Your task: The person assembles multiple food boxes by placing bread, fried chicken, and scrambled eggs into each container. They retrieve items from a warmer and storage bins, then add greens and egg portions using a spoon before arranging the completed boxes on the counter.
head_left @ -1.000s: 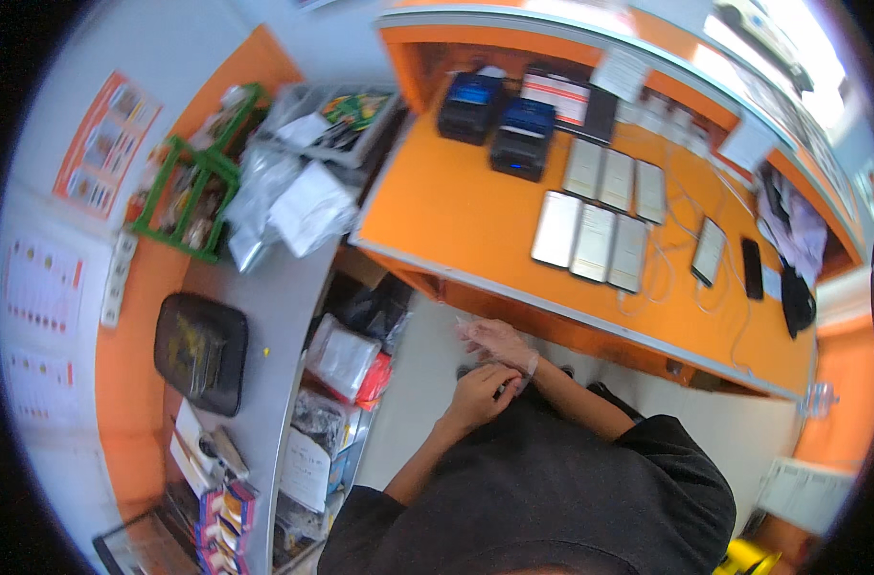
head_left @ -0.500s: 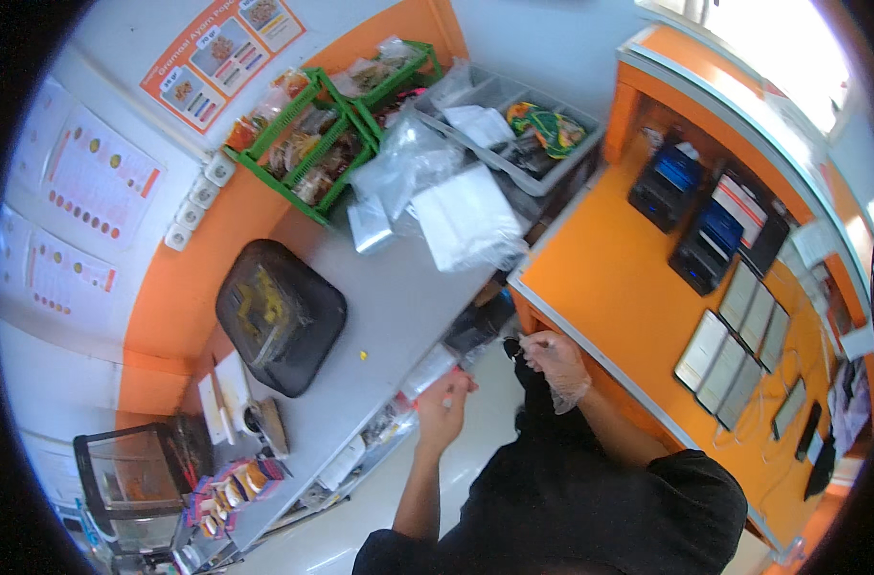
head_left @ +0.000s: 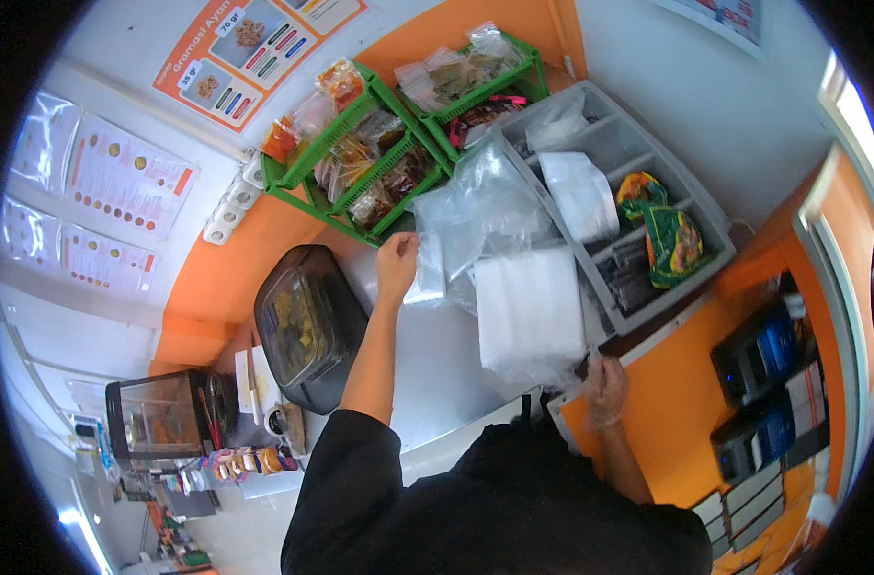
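My bare left hand (head_left: 397, 266) reaches over the steel counter, its fingers curled together at the left edge of a small stack of clear plastic bags (head_left: 427, 273). Whether it pinches a bag is hidden. My right hand (head_left: 606, 391) wears a clear plastic glove. It hovers by the orange counter's corner, fingers bent together; what they hold, if anything, is too small to name. Just left of it lies a thick stack of white sheets in clear wrap (head_left: 531, 309). Larger clear plastic bags (head_left: 489, 206) lie loose behind that stack.
Green baskets (head_left: 360, 144) with bagged food stand at the back. A grey divided tray (head_left: 681, 158) holds packets. Left of my arm is a black lidded container (head_left: 307, 321) with yellow food, near a knife (head_left: 255, 398). Dark devices (head_left: 767, 350) stand on the orange counter (head_left: 671, 422).
My left hand has moved forward from the counter's front edge to the plastic bags. The view has turned, and my right hand now shows beside the wrapped white stack.
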`<action>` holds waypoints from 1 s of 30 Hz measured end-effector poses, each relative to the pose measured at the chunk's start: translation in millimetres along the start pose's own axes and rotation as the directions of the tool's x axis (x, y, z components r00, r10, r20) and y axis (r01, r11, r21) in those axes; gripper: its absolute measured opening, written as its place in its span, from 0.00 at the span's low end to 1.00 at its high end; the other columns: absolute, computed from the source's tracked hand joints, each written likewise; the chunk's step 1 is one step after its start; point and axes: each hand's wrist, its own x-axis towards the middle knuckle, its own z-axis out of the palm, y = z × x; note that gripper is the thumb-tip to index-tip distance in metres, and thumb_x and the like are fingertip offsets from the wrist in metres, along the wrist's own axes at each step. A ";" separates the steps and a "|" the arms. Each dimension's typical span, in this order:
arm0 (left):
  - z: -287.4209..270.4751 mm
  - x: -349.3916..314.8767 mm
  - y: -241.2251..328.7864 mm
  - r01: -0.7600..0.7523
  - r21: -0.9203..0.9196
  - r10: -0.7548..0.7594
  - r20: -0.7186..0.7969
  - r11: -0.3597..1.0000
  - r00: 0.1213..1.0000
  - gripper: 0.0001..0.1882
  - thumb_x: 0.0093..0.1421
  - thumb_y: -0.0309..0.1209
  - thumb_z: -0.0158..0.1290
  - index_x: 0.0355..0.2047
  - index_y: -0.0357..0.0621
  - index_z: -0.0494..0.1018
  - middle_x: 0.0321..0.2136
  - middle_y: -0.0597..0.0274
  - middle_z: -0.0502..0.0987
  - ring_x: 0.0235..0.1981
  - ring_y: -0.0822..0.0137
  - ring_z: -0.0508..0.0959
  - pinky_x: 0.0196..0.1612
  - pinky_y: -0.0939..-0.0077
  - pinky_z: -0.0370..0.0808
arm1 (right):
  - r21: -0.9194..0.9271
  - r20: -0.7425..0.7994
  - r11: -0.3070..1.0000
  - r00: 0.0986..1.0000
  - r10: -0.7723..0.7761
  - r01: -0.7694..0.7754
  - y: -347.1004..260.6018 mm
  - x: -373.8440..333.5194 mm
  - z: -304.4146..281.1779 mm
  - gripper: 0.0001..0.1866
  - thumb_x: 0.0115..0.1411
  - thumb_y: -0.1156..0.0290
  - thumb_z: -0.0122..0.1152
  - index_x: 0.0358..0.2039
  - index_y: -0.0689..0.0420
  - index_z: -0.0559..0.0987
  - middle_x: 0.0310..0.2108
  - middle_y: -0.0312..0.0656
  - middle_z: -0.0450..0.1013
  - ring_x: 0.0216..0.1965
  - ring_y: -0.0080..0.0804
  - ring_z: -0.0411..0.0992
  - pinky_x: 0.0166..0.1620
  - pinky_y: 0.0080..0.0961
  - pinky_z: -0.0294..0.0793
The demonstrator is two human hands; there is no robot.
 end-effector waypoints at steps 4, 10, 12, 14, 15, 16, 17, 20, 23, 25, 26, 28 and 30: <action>1.7 34.4 -80.4 -0.089 0.306 0.120 -0.082 0.948 0.989 0.12 0.60 0.31 0.58 0.42 0.39 0.78 0.38 0.50 0.82 0.40 0.52 0.82 0.43 0.63 0.78 | -0.134 0.036 0.987 0.996 -0.083 0.087 6.1 4.4 6.2 0.11 0.67 0.70 0.53 0.32 0.64 0.77 0.29 0.53 0.73 0.32 0.53 0.71 0.35 0.43 0.69; -3.4 70.4 -103.3 -0.058 0.442 0.144 -0.165 0.895 0.976 0.18 0.54 0.24 0.57 0.47 0.40 0.75 0.48 0.42 0.74 0.51 0.40 0.73 0.54 0.51 0.71 | -0.125 0.061 0.987 0.992 0.110 -0.101 8.9 1.9 10.6 0.10 0.66 0.70 0.53 0.35 0.65 0.77 0.30 0.53 0.73 0.31 0.55 0.70 0.36 0.45 0.69; -6.9 82.9 -94.9 -0.050 0.471 0.144 -0.165 0.881 0.976 0.20 0.55 0.24 0.56 0.50 0.41 0.73 0.51 0.41 0.72 0.54 0.39 0.70 0.56 0.49 0.70 | -0.175 0.105 0.980 0.988 0.113 -0.093 7.6 4.1 5.5 0.10 0.66 0.70 0.53 0.35 0.65 0.77 0.30 0.53 0.73 0.31 0.55 0.70 0.35 0.46 0.69; -7.3 92.5 -97.2 -0.089 0.530 0.216 -0.183 0.844 0.959 0.22 0.55 0.25 0.55 0.52 0.42 0.72 0.53 0.43 0.71 0.55 0.39 0.69 0.57 0.49 0.70 | -0.213 0.166 0.977 0.986 0.022 0.014 4.8 7.1 3.9 0.11 0.67 0.69 0.52 0.34 0.65 0.77 0.29 0.53 0.72 0.30 0.55 0.70 0.34 0.46 0.69; -3.8 101.7 -96.4 -0.084 0.546 0.207 -0.168 0.834 0.964 0.23 0.55 0.26 0.55 0.53 0.42 0.72 0.53 0.44 0.71 0.56 0.40 0.69 0.58 0.49 0.69 | -0.303 0.073 0.943 0.990 -0.117 0.134 -4.9 11.2 12.0 0.15 0.68 0.65 0.52 0.34 0.66 0.77 0.29 0.55 0.72 0.30 0.57 0.70 0.34 0.48 0.68; -1.8 105.6 -98.3 -0.072 0.564 0.189 -0.153 0.823 0.970 0.24 0.55 0.27 0.55 0.54 0.43 0.72 0.54 0.45 0.71 0.57 0.42 0.68 0.59 0.48 0.68 | -0.300 0.096 0.952 0.995 -0.036 0.064 -0.9 10.1 11.7 0.16 0.68 0.64 0.52 0.34 0.66 0.77 0.29 0.56 0.72 0.30 0.58 0.69 0.33 0.48 0.68; 5.6 111.2 -98.3 -0.049 0.606 0.177 -0.154 0.794 0.972 0.24 0.55 0.27 0.55 0.54 0.43 0.72 0.54 0.45 0.71 0.58 0.43 0.68 0.59 0.47 0.68 | -0.307 0.105 0.952 0.993 0.049 -0.015 5.1 5.5 7.0 0.17 0.68 0.62 0.52 0.33 0.66 0.77 0.28 0.56 0.72 0.29 0.58 0.69 0.32 0.48 0.67; 10.2 128.3 -96.3 -0.038 0.682 0.180 -0.138 0.730 0.974 0.24 0.55 0.27 0.55 0.54 0.44 0.72 0.54 0.48 0.70 0.59 0.45 0.68 0.59 0.45 0.67 | -0.269 0.006 0.955 0.991 0.132 -0.126 -6.7 14.0 17.1 0.21 0.69 0.59 0.53 0.28 0.66 0.76 0.25 0.57 0.70 0.27 0.60 0.68 0.30 0.48 0.66; 14.6 123.7 -98.2 -0.160 0.686 0.320 -0.112 0.710 0.941 0.22 0.55 0.29 0.56 0.52 0.45 0.73 0.49 0.51 0.72 0.55 0.46 0.71 0.55 0.50 0.71 | -0.295 0.010 0.947 0.990 0.139 -0.130 9.8 7.8 12.3 0.21 0.69 0.59 0.53 0.27 0.65 0.76 0.24 0.56 0.71 0.27 0.58 0.69 0.30 0.47 0.66; 16.9 123.2 -97.1 -0.263 0.619 0.397 -0.086 0.740 0.914 0.19 0.55 0.27 0.56 0.49 0.45 0.74 0.48 0.53 0.73 0.51 0.48 0.73 0.51 0.54 0.72 | -0.287 0.054 0.951 0.989 0.134 -0.113 18.7 6.6 8.5 0.20 0.69 0.59 0.53 0.28 0.65 0.77 0.24 0.55 0.71 0.27 0.56 0.70 0.31 0.46 0.67; 18.4 122.0 -93.9 -0.318 0.583 0.438 -0.073 0.748 0.896 0.17 0.55 0.27 0.56 0.47 0.45 0.75 0.47 0.54 0.74 0.50 0.49 0.74 0.50 0.56 0.73 | -0.267 0.047 0.958 0.992 0.117 -0.100 16.5 7.1 8.0 0.20 0.69 0.59 0.53 0.28 0.64 0.77 0.24 0.54 0.72 0.27 0.56 0.71 0.31 0.45 0.68; 16.8 121.2 -66.0 -0.430 0.533 0.595 -0.180 0.728 0.784 0.15 0.54 0.25 0.57 0.44 0.45 0.76 0.45 0.55 0.75 0.47 0.51 0.74 0.46 0.58 0.73 | -0.225 0.010 0.971 0.997 0.082 -0.078 -0.9 15.2 15.2 0.20 0.69 0.59 0.54 0.28 0.64 0.78 0.25 0.54 0.72 0.27 0.54 0.71 0.31 0.44 0.68; 2.2 120.3 -38.5 -0.457 0.552 0.674 -0.289 0.697 0.680 0.13 0.53 0.24 0.57 0.41 0.45 0.77 0.42 0.56 0.76 0.46 0.52 0.75 0.44 0.58 0.73 | -0.239 0.024 0.967 0.995 0.097 -0.089 6.3 12.4 12.2 0.20 0.68 0.58 0.55 0.28 0.64 0.78 0.25 0.53 0.72 0.27 0.54 0.71 0.31 0.44 0.68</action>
